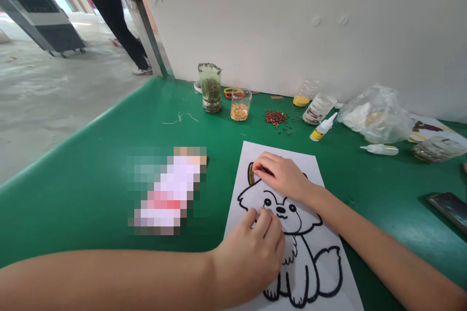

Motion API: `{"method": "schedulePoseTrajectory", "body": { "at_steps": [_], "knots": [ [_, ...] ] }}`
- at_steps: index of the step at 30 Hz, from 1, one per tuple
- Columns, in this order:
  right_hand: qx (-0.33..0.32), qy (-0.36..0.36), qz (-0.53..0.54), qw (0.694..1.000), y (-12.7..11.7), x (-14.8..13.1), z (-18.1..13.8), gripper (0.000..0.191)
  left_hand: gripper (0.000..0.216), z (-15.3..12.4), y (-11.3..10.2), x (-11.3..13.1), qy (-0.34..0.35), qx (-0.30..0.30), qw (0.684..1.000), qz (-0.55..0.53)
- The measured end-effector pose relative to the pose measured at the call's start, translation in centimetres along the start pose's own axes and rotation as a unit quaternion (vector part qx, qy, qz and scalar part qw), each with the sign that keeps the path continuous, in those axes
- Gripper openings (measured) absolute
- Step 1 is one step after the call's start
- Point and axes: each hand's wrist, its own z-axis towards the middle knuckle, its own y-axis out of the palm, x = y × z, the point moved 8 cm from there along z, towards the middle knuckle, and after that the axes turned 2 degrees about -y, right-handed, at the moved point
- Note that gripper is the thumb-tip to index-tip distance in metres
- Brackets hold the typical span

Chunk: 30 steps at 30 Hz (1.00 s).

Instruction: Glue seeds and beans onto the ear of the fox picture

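A sheet of white paper point(328, 233) lies before me, printed with a black-outlined drawing of a fox-like animal point(280, 210). Small greenish-brown grains point(251, 175) fill part of its upper left ear. At that ear are the bent fingertips of my right hand point(282, 175), pressed together; anything between them is too small to make out. My left hand point(251, 257) is closed over the left side of the drawing's face and body, its fingers curled into a pinch. What it may hold is hidden.
On the green table point(91, 194) stand a cup of dark green grains point(211, 90) and a cup of corn kernels point(240, 111). Reddish beans point(276, 118), a glue bottle point(323, 127), a dropper bottle point(380, 149) and plastic bags point(379, 112) lie rightward. A pixelated rectangle point(171, 194) is left; a phone point(450, 209) right.
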Motion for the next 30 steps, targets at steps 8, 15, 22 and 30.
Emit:
{"method": "schedulePoseTrajectory", "body": {
  "at_steps": [8, 15, 22, 30],
  "knots": [
    [0.000, -0.015, 0.005, 1.000, 0.05, -0.21, -0.06, 0.010, 0.032, 0.05, 0.01, -0.11, -0.001, 0.002, 1.000, 0.000],
    [-0.002, -0.016, 0.004, 1.000, -0.09, -0.35, -0.10, 0.012, 0.032, 0.15, 0.09, -0.07, 0.004, -0.004, 1.000, 0.001],
    [-0.001, -0.026, 0.005, 1.000, -0.21, -0.51, -0.07, 0.013, 0.032, 0.02, 0.06, -0.03, -0.001, 0.003, 1.000, -0.003],
    [-0.001, -0.014, 0.021, 1.000, -0.43, -0.08, -0.24, 0.012, 0.031, -0.04, 0.07, -0.06, -0.002, 0.000, 1.000, -0.004]
  ]
}}
